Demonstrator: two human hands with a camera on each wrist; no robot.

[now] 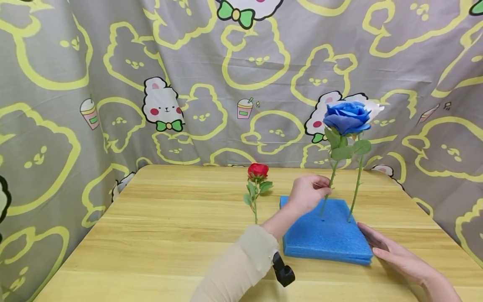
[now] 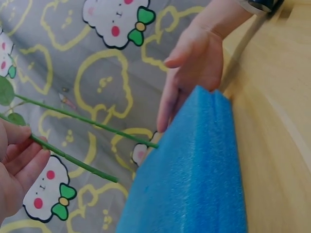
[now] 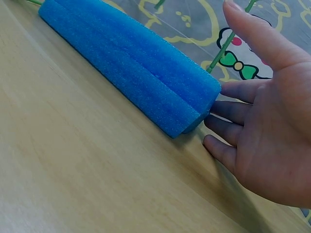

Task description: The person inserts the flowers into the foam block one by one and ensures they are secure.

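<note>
My left hand (image 1: 310, 193) pinches the green stem of a blue rose (image 1: 347, 117) and holds it upright above a blue foam block (image 1: 320, 241). In the left wrist view the cut lower end of that stem (image 2: 104, 174) is free, apart from the foam. A second stem (image 1: 356, 188) stands in the block's right part; white petals (image 1: 376, 110) at its top are mostly hidden behind the blue rose. My right hand (image 1: 400, 256) rests its extended fingers (image 3: 233, 111) against the block's right side, thumb raised.
A red rose (image 1: 258, 171) with green leaves is left of the block, its lower stem hidden behind my left sleeve (image 1: 241, 264). A small hole (image 1: 323, 220) shows in the foam's top. The wooden table (image 1: 170, 226) ends at a patterned curtain (image 1: 203, 54).
</note>
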